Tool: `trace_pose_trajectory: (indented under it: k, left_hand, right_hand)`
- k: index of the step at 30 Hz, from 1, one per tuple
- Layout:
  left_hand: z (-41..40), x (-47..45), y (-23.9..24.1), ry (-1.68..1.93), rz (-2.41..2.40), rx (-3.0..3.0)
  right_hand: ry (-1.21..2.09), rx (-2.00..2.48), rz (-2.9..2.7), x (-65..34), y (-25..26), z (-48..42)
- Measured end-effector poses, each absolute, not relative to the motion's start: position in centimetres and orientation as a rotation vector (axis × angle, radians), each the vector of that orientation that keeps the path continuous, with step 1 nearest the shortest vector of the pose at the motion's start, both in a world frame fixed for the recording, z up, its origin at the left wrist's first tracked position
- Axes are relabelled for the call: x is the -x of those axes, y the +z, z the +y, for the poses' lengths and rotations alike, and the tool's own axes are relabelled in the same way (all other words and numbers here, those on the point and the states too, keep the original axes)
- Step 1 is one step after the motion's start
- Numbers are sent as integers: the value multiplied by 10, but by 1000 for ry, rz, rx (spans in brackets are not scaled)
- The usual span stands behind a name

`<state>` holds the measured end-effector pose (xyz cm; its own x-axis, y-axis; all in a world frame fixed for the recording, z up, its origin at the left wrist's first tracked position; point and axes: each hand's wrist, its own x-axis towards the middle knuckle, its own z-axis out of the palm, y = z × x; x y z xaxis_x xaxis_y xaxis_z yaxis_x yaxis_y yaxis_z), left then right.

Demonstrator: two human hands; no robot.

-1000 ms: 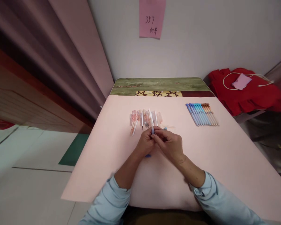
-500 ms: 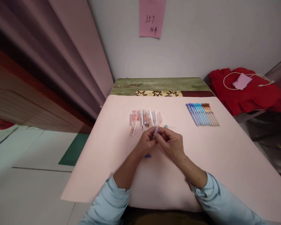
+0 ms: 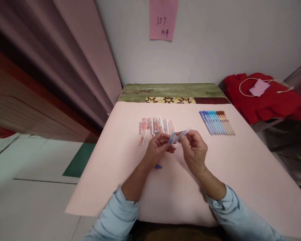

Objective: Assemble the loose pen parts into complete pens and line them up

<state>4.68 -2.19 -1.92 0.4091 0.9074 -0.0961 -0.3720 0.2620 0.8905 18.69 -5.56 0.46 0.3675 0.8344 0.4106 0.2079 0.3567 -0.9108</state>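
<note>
Both my hands are raised a little over the pink paper sheet on the table. My right hand pinches a clear pen barrel that slants up to the right. My left hand pinches the barrel's lower left end, where a small blue part shows. A small blue cap lies on the paper below my left hand. Just beyond my hands lies a heap of loose pen parts, clear and pinkish.
A neat row of several finished pens, blue and tan, lies at the paper's far right. A red cloth with a white cable and pink note sits right of the table. A pink note hangs on the wall. Curtains hang left.
My right hand has moved right and up, drawing the clear barrel out from between my hands. My left hand has shifted slightly up and stayed at the barrel's end.
</note>
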Motion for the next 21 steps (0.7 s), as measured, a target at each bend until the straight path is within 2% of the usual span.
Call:
trace_pose_trajectory:
  k: [4,9,21]
  left_hand:
    - [-15,-41,-19,1046,743,-758]
    - [-9,-34,-18,1095,744,-558]
    - [-7,-32,-17,1111,763,-504]
  right_hand:
    - [564,1304,-1110,-203,7,-47]
    - [546,1532,-1327,-215,7,-42]
    - [507,1529,-1474,-216,7,-42]
